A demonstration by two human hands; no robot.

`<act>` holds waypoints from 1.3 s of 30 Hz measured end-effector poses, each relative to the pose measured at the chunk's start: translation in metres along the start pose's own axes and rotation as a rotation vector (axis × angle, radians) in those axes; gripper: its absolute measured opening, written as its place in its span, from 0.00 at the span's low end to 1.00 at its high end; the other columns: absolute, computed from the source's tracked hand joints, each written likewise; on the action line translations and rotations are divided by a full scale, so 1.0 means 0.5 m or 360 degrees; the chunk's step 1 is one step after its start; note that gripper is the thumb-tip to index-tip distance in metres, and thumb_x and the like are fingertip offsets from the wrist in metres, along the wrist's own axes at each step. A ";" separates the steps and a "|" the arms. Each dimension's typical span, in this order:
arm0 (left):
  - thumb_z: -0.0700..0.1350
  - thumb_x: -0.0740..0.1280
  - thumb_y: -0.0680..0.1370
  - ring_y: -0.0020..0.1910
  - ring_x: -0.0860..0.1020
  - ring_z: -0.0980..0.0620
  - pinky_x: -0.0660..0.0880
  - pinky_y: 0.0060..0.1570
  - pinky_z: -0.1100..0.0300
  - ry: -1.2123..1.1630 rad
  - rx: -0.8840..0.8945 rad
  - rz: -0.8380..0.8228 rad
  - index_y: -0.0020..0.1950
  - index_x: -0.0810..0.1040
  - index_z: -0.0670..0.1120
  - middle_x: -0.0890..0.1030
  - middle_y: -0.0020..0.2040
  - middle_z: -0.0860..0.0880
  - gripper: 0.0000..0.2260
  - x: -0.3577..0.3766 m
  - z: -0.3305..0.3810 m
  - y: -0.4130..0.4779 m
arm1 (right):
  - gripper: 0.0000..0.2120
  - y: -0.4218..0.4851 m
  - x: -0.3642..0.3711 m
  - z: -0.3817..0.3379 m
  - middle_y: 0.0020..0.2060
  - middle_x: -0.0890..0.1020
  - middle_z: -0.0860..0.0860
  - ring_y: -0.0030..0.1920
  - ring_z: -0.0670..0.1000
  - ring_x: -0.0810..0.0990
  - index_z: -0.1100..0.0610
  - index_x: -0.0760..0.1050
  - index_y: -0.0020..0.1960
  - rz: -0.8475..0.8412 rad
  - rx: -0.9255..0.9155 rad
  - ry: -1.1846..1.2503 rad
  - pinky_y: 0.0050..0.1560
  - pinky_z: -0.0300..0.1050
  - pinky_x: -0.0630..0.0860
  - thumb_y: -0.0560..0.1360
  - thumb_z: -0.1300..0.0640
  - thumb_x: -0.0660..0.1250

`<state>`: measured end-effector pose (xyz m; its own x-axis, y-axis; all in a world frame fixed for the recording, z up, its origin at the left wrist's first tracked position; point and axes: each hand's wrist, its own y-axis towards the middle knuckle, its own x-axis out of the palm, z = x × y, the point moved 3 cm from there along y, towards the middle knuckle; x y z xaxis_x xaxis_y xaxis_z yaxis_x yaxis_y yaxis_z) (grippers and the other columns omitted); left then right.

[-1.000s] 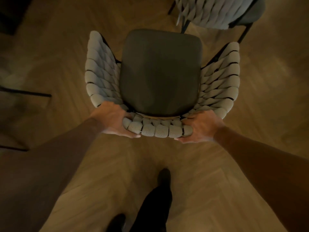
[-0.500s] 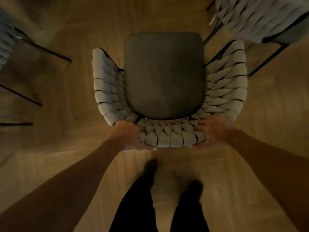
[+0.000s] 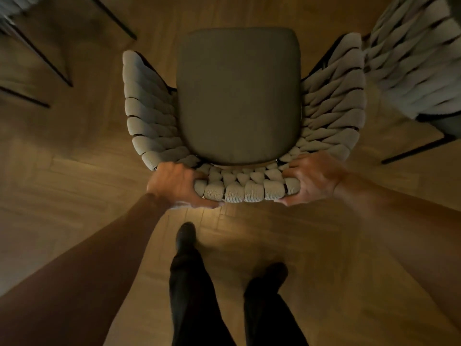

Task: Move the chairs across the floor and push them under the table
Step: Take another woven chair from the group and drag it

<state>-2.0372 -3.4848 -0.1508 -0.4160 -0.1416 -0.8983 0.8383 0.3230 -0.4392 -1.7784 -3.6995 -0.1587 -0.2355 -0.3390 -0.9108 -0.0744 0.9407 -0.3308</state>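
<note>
A chair (image 3: 238, 96) with a dark grey seat cushion and a pale woven rope back stands right in front of me on the wooden floor, seen from above. My left hand (image 3: 175, 184) grips the left end of the top of its backrest. My right hand (image 3: 313, 178) grips the right end of the same rail. Both arms reach down towards it. No table is visible.
A second woven chair (image 3: 414, 66) stands close at the right, almost touching the held chair's side. Thin black legs (image 3: 40, 53) of another chair show at the upper left. My legs in dark trousers and my shoes (image 3: 185, 236) are below, mid-step on the wooden floor (image 3: 74, 171).
The chair and I have moved forward across the floor. The chair at the right has come closer and lower in view, black legs have appeared at the left, and my feet have stepped.
</note>
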 end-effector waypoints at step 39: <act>0.90 0.47 0.63 0.36 0.74 0.64 0.73 0.40 0.62 -0.0356 -0.0494 -0.0029 0.55 0.82 0.64 0.75 0.37 0.65 0.41 -0.334 -0.380 0.664 | 0.45 0.764 -0.450 0.662 0.39 0.83 0.43 0.39 0.48 0.82 0.45 0.82 0.46 0.0096 -0.0660 -0.0396 0.40 0.46 0.79 0.66 0.11 0.44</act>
<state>-1.7563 -3.1764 -0.1438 -0.3140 -0.3395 -0.8866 0.6708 0.5815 -0.4603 -1.4332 -3.2672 -0.1620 -0.0166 -0.2281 -0.9735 -0.4598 0.8663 -0.1951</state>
